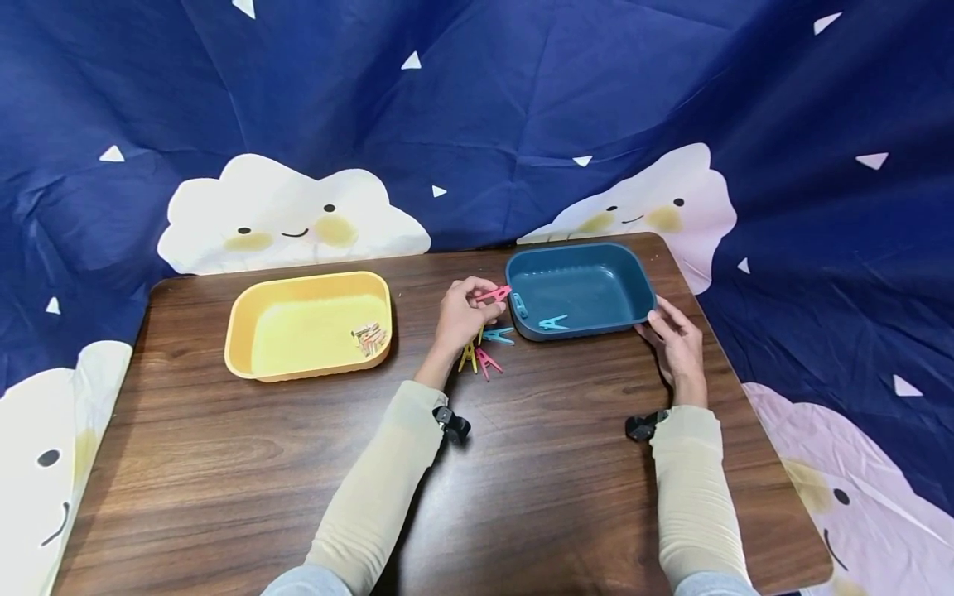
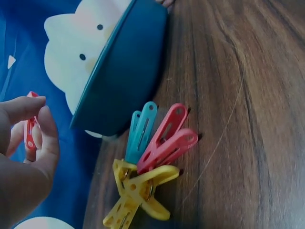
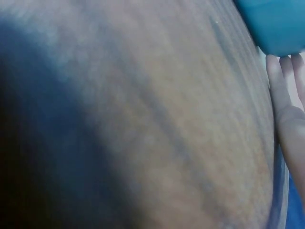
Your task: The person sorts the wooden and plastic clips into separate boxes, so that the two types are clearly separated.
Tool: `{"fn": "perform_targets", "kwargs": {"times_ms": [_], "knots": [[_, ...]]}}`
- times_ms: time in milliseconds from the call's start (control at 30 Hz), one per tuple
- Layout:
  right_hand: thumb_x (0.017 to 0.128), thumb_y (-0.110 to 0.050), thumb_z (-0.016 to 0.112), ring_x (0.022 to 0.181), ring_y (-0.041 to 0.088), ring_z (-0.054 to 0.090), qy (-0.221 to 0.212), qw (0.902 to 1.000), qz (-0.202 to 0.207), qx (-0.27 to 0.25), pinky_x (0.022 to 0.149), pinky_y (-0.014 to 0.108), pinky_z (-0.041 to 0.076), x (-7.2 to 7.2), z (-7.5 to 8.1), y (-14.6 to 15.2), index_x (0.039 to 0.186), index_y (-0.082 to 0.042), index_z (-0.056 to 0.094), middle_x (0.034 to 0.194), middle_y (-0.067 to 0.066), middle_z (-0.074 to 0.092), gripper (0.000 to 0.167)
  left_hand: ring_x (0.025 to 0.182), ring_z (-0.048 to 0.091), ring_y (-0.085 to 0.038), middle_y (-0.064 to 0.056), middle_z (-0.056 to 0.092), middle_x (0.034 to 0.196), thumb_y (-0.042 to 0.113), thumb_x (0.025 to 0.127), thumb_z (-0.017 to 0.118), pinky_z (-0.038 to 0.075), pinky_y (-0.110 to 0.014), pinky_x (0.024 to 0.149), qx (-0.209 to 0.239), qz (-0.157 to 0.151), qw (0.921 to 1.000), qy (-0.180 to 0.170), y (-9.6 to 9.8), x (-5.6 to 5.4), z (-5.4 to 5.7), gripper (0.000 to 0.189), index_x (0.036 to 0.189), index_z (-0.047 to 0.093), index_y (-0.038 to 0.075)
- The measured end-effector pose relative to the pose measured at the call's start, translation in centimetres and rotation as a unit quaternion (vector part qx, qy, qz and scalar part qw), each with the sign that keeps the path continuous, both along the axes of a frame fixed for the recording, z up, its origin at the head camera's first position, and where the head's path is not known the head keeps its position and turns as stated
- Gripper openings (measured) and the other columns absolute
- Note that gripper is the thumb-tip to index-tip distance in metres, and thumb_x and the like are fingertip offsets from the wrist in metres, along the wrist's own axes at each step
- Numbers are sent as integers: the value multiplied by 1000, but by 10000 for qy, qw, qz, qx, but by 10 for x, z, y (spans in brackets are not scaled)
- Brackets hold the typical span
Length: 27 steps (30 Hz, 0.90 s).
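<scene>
My left hand (image 1: 460, 314) pinches a pink clothespin (image 1: 495, 294) at the left rim of the blue tray (image 1: 580, 250); the same pin (image 2: 31, 129) shows between the fingertips in the left wrist view. Below that hand lies a small pile of clothespins (image 1: 486, 349), blue, pink and yellow (image 2: 147, 162). One light blue clothespin (image 1: 553, 322) lies inside the blue tray and another is clipped on its left rim (image 1: 519, 306). My right hand (image 1: 674, 339) rests with straight fingers (image 3: 279, 90) against the tray's right front corner (image 3: 276, 24).
A yellow tray (image 1: 246, 319) with several wooden clothespins (image 1: 368, 338) in its right corner stands at the left of the wooden table (image 1: 224, 480). A dark blue cloth with cloud figures (image 1: 291, 215) hangs behind and around the table.
</scene>
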State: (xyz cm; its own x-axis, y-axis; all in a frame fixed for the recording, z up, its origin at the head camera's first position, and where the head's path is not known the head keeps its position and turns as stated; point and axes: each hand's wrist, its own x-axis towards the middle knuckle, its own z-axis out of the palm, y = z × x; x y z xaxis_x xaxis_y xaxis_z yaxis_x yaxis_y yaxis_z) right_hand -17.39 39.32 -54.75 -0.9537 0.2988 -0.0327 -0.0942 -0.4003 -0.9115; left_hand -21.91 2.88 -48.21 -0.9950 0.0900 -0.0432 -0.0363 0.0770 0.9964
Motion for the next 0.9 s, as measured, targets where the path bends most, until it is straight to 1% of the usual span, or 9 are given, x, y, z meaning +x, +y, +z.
{"fn": "perform_targets", "kwargs": {"times_ms": [33, 200, 367, 467, 600, 667, 700, 767, 900], "knots": [[93, 5, 69, 96, 16, 67, 25, 10000, 2, -24, 84, 33, 59, 0, 0, 0, 136, 5, 60, 100, 8, 67, 45, 64, 57, -6, -9, 50, 100, -7, 81, 79, 62, -43, 70, 3, -19, 10000, 15, 2, 0, 0, 26, 105, 69, -3], [93, 7, 67, 95, 17, 67, 95, 9999, 10, -110, 85, 35, 59, -1, -1, -1, 136, 7, 59, 100, 10, 66, 44, 66, 57, -7, -7, 51, 97, -5, 80, 81, 59, -27, 63, -54, -92, 9999, 23, 7, 0, -5, 26, 104, 71, 0], [93, 6, 68, 96, 16, 67, 14, 10000, -30, -32, 84, 34, 59, 0, 0, -1, 137, 6, 59, 101, 9, 67, 45, 66, 56, -7, -7, 52, 96, -4, 79, 82, 55, -20, 60, -152, -179, 9997, -9, 11, 1, -8, 27, 103, 72, 1], [93, 4, 70, 98, 16, 67, -8, 10000, -19, -10, 84, 33, 59, 0, 0, -1, 137, 6, 59, 103, 9, 69, 46, 64, 61, -13, -7, 51, 96, -5, 80, 82, 57, -24, 60, -195, -273, 9994, -23, 14, 0, -8, 26, 103, 71, 0], [93, 4, 70, 98, 16, 67, -5, 10000, -22, -29, 84, 33, 59, 1, 0, 0, 137, 5, 59, 103, 9, 69, 45, 69, 68, -37, -11, 58, 92, -6, 80, 81, 61, -45, 68, -118, -501, 9986, -98, 19, 1, -7, 26, 104, 70, -2], [93, 4, 70, 98, 16, 67, -2, 10000, -34, -36, 84, 33, 59, 1, 0, 0, 136, 5, 60, 103, 9, 69, 45, 72, 68, -42, -15, 62, 91, -5, 81, 81, 60, -52, 72, -132, -610, 9980, -109, 22, 1, -8, 25, 104, 70, -1], [93, 4, 70, 97, 16, 68, -7, 10000, -38, -32, 84, 33, 59, 1, 0, 0, 136, 5, 60, 103, 9, 68, 45, 73, 68, -42, -17, 63, 91, -6, 81, 80, 59, -55, 73, -118, -655, 9977, -123, 23, 1, -8, 25, 104, 70, -1], [93, 5, 69, 97, 17, 67, -9, 10000, -30, -56, 85, 34, 59, 1, 1, 0, 137, 5, 59, 103, 10, 68, 45, 69, 68, -38, -20, 62, 92, -5, 81, 81, 59, -56, 74, -170, -706, 9973, -118, 25, 1, -8, 24, 103, 71, -1], [93, 5, 69, 99, 18, 67, -45, 9999, -36, -102, 85, 34, 59, 1, 2, -1, 137, 6, 58, 104, 10, 67, 46, 61, 66, -25, -17, 60, 89, -5, 82, 80, 58, -58, 74, -204, -736, 9970, -153, 28, 2, -9, 24, 103, 71, 0]]}}
